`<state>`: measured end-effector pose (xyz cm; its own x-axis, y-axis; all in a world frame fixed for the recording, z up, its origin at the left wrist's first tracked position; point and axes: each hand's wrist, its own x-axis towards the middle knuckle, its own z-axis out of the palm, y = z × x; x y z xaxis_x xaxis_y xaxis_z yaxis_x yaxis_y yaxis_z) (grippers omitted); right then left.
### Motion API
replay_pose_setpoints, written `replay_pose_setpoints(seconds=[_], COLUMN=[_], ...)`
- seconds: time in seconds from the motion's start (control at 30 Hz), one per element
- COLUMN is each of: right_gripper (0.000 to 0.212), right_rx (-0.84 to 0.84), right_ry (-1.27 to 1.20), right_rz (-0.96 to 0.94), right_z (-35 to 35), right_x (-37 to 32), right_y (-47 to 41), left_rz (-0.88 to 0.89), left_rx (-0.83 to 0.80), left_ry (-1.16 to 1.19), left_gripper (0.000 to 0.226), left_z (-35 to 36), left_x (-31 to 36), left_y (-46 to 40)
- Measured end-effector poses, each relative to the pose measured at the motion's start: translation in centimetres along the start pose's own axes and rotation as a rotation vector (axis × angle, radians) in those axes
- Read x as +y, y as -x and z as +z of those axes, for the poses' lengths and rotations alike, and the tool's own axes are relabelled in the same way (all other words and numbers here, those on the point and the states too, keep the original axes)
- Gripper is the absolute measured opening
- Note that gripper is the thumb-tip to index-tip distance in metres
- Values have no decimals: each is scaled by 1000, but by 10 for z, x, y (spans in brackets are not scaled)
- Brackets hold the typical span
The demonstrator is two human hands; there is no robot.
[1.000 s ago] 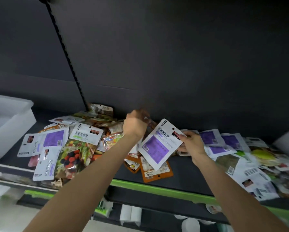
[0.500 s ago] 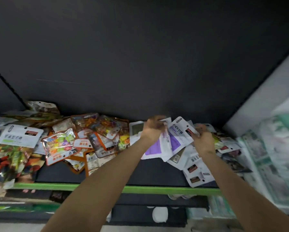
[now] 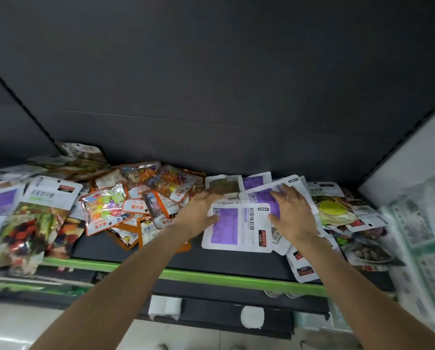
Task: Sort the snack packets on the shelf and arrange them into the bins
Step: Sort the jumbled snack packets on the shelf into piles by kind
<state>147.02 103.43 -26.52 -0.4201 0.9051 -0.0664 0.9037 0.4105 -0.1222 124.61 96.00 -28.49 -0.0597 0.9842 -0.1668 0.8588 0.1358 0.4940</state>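
purple packet (image 3: 237, 227): light, flat, slippery film, pinch an edge | left hand (image 3: 198, 213): thumb on its left edge | right hand (image 3: 293, 213): fingers spread flat on packets

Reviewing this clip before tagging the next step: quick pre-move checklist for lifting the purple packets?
1. Left hand on the front purple packet, thumb on its edge: ok.
2. Right hand lying flat on the purple packets behind: ok.
3. Firm grip on the stack: not ok, fingers spread, nothing pinched.
4. Stack all one kind: cannot tell, lower packets covered.
5. Target bin in view: not ok.
6. Front packet inside the green shelf edge: ok.
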Motion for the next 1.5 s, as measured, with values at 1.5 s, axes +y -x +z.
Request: replay_pose_setpoints(seconds=[1.5], right_gripper=[69], right_rx=[-311], right_ry=[-70], right_rz=[-24], right_z=[59], right_x=[-264], right_y=[-51], left_rz=[-58], left_rx=[-59], left_ry=[-296], left_gripper=[93], left_z=[-121], left_x=[-258], left_y=[82])
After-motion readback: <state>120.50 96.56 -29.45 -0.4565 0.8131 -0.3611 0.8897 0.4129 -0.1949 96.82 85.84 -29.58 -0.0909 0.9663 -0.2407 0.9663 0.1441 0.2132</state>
